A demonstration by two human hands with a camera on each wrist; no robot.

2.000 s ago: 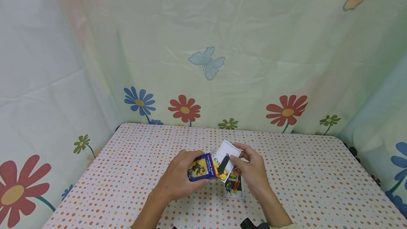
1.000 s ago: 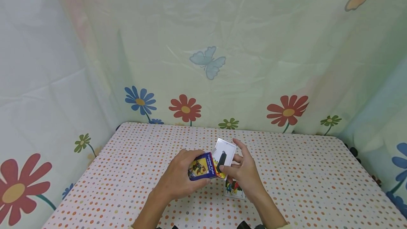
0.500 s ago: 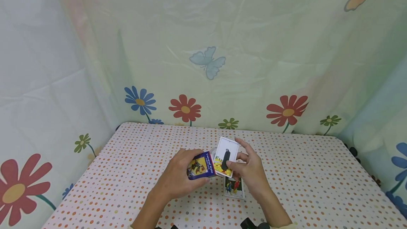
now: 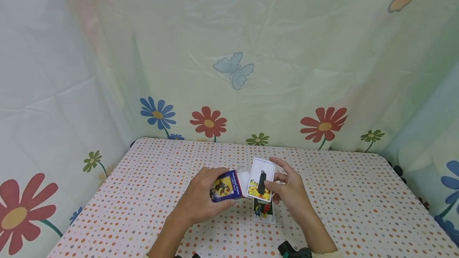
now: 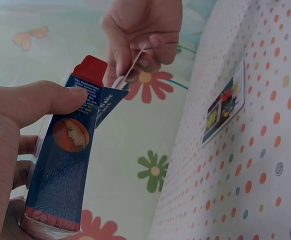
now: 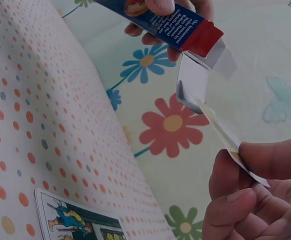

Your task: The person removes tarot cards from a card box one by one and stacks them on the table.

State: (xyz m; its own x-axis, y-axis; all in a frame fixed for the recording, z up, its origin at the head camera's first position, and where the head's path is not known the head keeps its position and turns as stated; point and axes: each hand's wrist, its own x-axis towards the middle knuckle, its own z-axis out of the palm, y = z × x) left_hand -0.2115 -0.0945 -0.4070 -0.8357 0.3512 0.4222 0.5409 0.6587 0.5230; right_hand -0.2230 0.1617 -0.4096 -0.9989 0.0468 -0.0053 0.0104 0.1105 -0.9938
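My left hand point(image 4: 202, 196) grips a blue tarot card box point(image 4: 225, 186), its thumb along the narrow side in the left wrist view. The box's end flap point(image 6: 193, 80) hangs open on the side facing the right hand. Between thumb and fingers, my right hand point(image 4: 290, 190) pinches a tarot card point(image 4: 261, 179) showing a dark cloaked figure on white and yellow. That card is just outside the box, its edge near the flap. On the table below lies a small stack of tarot cards point(image 4: 263, 211), face up and partly covered by the held card in the head view.
The table point(image 4: 161, 162) has a dotted cloth. Behind it hangs a curtain point(image 4: 229, 19) printed with flowers and butterflies. A black device point(image 4: 295, 250) sits by the right wrist at the bottom edge.
My right hand has drawn the card away from the box to the right, so more of the white flap shows. The left hand and box have hardly moved. The cards on the table stay put.
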